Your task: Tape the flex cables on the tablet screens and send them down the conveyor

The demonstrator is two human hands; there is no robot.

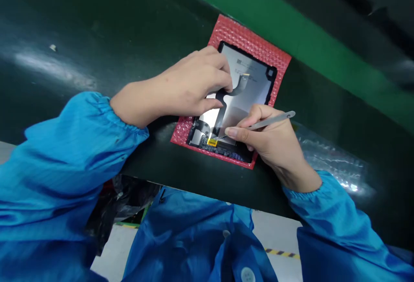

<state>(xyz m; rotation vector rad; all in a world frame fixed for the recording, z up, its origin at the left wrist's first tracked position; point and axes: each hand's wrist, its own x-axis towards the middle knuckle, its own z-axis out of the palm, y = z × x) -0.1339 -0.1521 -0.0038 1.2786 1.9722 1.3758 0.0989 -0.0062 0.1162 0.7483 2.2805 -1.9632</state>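
A tablet screen panel (249, 96) lies back side up on a red bubble-wrap bag (223, 29), slightly tilted in my view. A black flex cable (239, 90) curves over its silver back. My left hand (202, 81) rests over the panel's left side, thumb and curled forefinger closed round the cable's middle bend. In my right hand (263, 133) are metal tweezers (274, 119), held like a pen. Their tips point at the yellow tape (212, 142) near the cable's lower end; whether they touch it I cannot tell.
The dark green table (155, 152) runs under everything, with a brighter green strip (291, 27) behind. A clear plastic bag (336, 161) lies to the right. A small pale bit (53, 48) sits far left. Below the table's front edge, a dark plastic bag (132, 195) shows.
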